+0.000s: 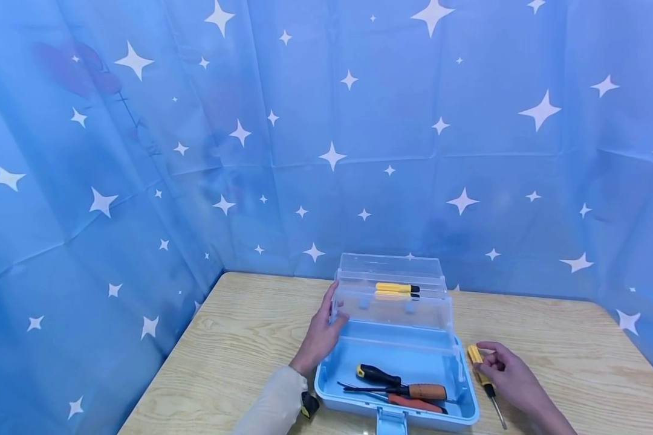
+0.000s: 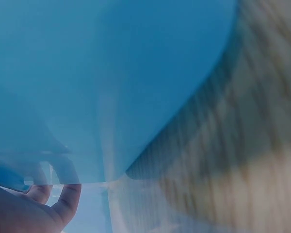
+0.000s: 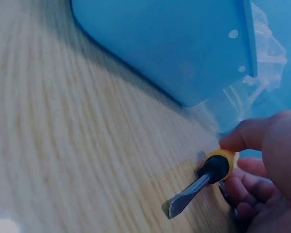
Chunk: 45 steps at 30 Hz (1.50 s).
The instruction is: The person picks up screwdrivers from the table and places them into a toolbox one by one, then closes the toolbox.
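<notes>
A light blue toolbox stands open, with its clear plastic lid and tray raised at the back. My left hand holds the left edge of this clear part, thumb in front. In the left wrist view its fingers show below the blue wall. To the right of the box, my right hand pinches the yellow handle of a flathead screwdriver. The right wrist view shows the flat metal tip angled close over the wooden table, with thumb and fingers at the handle.
Inside the box lie a black-handled screwdriver, an orange-brown-handled one and a red-handled tool. A yellow-and-black tool sits in the clear tray. Beside my left sleeve is a black-and-yellow object. A starry blue curtain borders the table.
</notes>
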Each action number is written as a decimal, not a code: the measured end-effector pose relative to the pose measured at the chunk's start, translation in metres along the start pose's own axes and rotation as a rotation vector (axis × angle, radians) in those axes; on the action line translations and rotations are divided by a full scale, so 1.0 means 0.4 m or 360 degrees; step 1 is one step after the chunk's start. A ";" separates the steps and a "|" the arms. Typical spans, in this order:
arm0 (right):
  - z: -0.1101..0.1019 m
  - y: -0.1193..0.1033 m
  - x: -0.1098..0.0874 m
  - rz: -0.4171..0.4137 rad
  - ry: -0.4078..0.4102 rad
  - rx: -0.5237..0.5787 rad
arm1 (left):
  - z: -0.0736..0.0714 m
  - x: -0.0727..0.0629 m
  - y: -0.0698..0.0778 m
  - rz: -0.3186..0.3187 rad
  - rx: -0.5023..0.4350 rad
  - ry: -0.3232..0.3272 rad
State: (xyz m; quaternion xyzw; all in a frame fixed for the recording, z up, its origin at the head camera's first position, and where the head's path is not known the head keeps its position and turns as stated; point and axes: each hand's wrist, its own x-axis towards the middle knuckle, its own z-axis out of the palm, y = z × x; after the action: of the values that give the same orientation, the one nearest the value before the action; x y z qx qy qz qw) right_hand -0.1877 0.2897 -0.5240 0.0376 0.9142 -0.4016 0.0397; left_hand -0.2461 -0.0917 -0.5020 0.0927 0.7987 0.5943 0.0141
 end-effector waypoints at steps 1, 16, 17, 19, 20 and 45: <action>-0.001 -0.001 0.001 0.0003 0.0001 0.0000 | 0.000 0.000 0.000 0.0000 -0.0002 -0.0001; -0.017 -0.007 0.011 0.0092 0.0000 0.0055 | 0.001 0.000 -0.004 -0.0001 0.0003 -0.0003; -0.019 -0.008 0.011 0.0094 -0.0001 0.0058 | 0.001 0.000 -0.005 0.0001 0.0005 -0.0002; -0.022 -0.009 0.010 0.0098 -0.0001 0.0063 | 0.001 0.001 -0.006 0.0003 0.0007 -0.0001; -0.024 -0.010 0.010 0.0100 0.0000 0.0068 | 0.001 0.001 -0.006 0.0004 0.0010 0.0000; -0.040 -0.014 0.010 0.0152 0.0018 0.0143 | 0.000 -0.001 -0.004 0.0002 0.0012 -0.0005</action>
State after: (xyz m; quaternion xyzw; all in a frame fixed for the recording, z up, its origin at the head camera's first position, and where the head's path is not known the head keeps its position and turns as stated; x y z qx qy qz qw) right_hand -0.1930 0.2979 -0.5095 0.0853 0.8925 -0.4398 0.0520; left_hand -0.2458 -0.0921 -0.5036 0.0942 0.8009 0.5912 0.0146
